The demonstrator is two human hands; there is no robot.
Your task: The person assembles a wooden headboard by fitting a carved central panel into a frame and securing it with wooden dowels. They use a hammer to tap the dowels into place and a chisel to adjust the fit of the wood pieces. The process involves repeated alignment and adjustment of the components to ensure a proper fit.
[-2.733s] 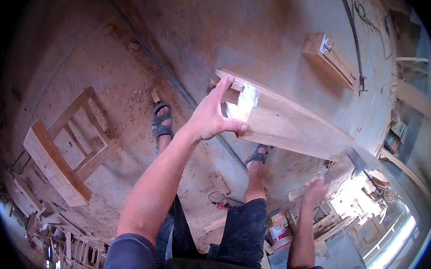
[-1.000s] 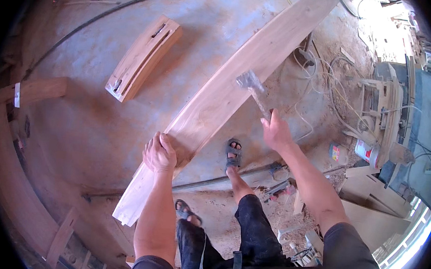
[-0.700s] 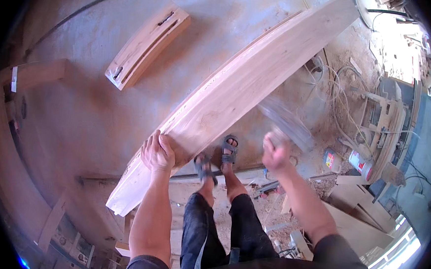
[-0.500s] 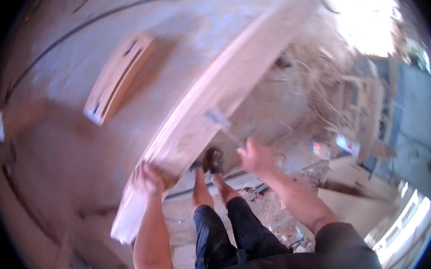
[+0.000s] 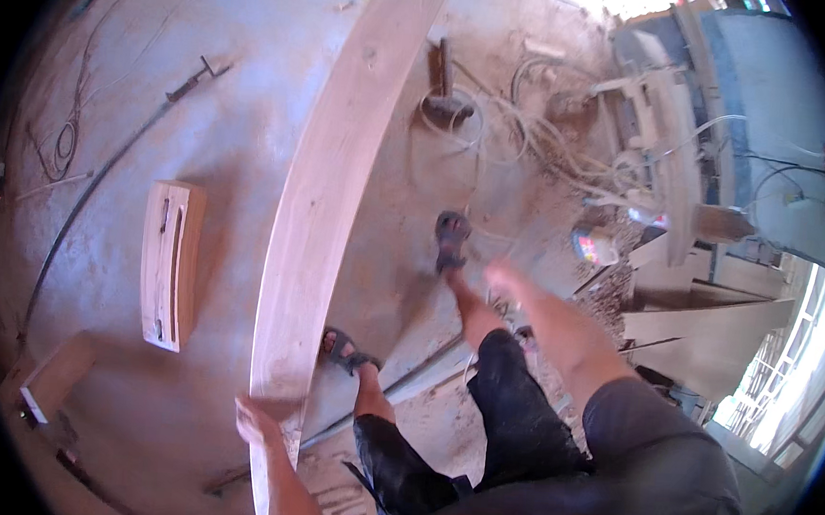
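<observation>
A long pale wooden plank [image 5: 317, 204] runs from near my body to the top of the view, wide face upward. My left hand [image 5: 259, 426] is at its near end, closed on the left edge, some of the fingers hidden. To the right of the plank and apart from it, my right hand [image 5: 508, 282] is smeared by motion. Its fingers cannot be made out, and no tool shows clearly in it.
Left of the plank, a short slotted wooden block [image 5: 168, 266] and another wood piece [image 5: 58, 375] lie on the floor. A bar clamp [image 5: 136, 137] lies beyond. Hoses [image 5: 533, 133], a small tub [image 5: 595, 246] and stacked boards [image 5: 702, 318] occupy the right. My sandalled feet stand right of the plank.
The plank has swung to a more upright line in view. My right hand has drawn away from it; the light-headed, thin-handled tool it held over the plank no longer shows.
</observation>
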